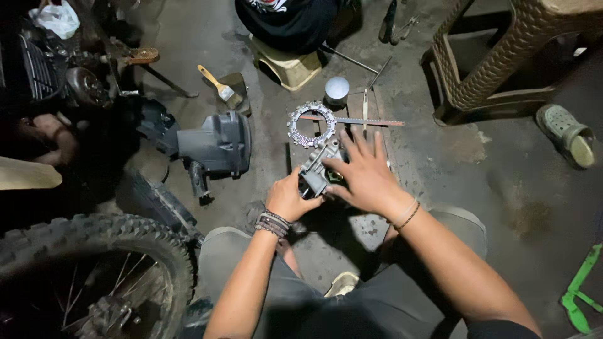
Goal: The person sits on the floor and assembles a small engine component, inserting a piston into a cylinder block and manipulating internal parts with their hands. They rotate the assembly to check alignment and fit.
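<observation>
Oily concrete floor (440,163) spreads under your knees, dim and cluttered. Nearest you, a knobby tyre (94,251) sits at your left. Your left hand (290,198) is closed on the near side of a small metal engine part (319,168), and your right hand (365,172) lies over it with fingers spread flat. Just beyond rests a toothed clutch ring (311,123) with a hacksaw blade (358,120) across it, already off and set aside; the part itself looks unfinished. Farther off stand a piston-like cylinder (336,90), a paintbrush (220,86) and a woven stool (496,56).

bare forearms, beaded wristbands, grey trousers, pale shoe
</observation>
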